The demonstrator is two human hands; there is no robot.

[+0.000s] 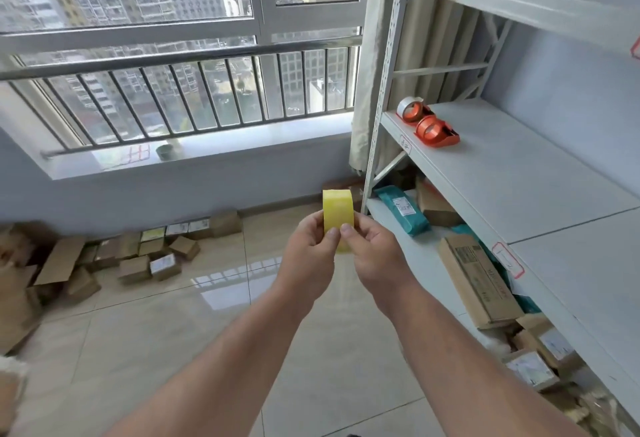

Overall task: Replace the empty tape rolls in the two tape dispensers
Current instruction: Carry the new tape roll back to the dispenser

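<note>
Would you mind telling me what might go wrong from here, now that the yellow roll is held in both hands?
1. Both hands, left hand and right hand, pinch the tape roll over hard floor tiles; a slip could drop it.
2. The two dispensers sit near the shelf edge, so a reach might knock one off.
3. Thumbs picking at the roll may tear the tape end unevenly.
</note>
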